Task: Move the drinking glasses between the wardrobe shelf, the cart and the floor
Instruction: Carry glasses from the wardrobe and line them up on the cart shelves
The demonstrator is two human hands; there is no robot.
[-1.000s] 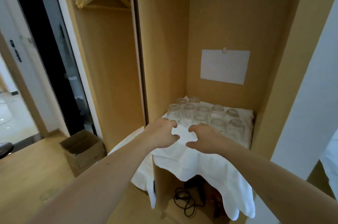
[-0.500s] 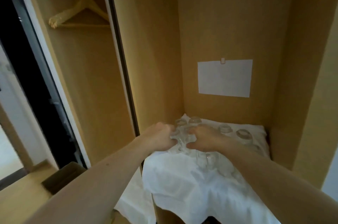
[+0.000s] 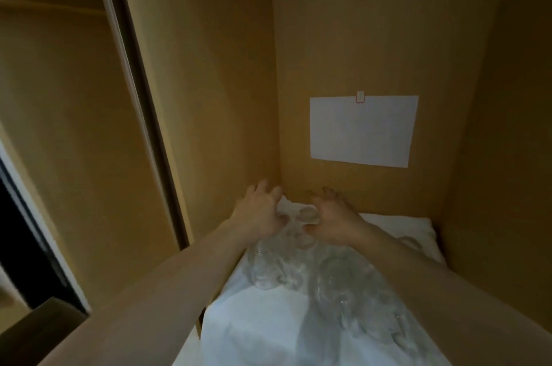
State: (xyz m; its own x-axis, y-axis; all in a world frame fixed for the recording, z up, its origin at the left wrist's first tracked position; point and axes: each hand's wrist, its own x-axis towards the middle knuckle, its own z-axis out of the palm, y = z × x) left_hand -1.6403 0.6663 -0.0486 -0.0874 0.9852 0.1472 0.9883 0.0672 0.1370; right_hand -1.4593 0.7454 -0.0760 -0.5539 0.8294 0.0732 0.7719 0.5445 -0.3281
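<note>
several upturned glasses (image 3: 265,271) on cloth (image 3: 257,332)

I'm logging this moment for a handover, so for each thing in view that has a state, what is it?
left hand: fingers spread, over the back glasses, no grip on anything.
right hand: fingers spread, same, nothing held.
drinking glasses: clustered on the cloth; blur hides which way up.
back glass: stands between the two hands, not gripped.
white cloth: spread over the shelf, front edge hanging over.
paper sheet: clipped to the back wall.
</note>
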